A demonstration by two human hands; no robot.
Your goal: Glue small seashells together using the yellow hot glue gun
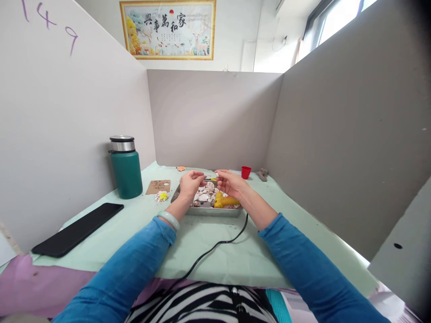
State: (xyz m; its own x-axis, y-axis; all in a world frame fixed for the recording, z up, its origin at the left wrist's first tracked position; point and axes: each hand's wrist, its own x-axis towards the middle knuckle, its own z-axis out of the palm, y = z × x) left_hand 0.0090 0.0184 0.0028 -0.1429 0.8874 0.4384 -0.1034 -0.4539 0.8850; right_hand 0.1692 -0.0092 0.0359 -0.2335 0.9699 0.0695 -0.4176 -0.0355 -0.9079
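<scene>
Looks partway imo: yellow-centred piece (163,196) sits left of the left hand (191,183) (pinched narrow, can't tell on what), right hand (232,183) pinches a white bit (217,175), loose shells (204,197) fill the tray (215,212) below both.

A: Your single view looks out from your head, facing forward and down over the pale green tablecloth (235,260).

B: It sits close to your body: your striped clothing (202,300) lines the bottom edge, and your blue sleeves (124,269) run in from the lower corners.

A: Your left hand (191,184) and right hand (232,184) come near the middle, farther off, with the back panel (215,116) beyond them.

B: And it's wide: you get the left panel (74,112), the right panel (353,125) and, up top, the framed picture (170,29).
</scene>
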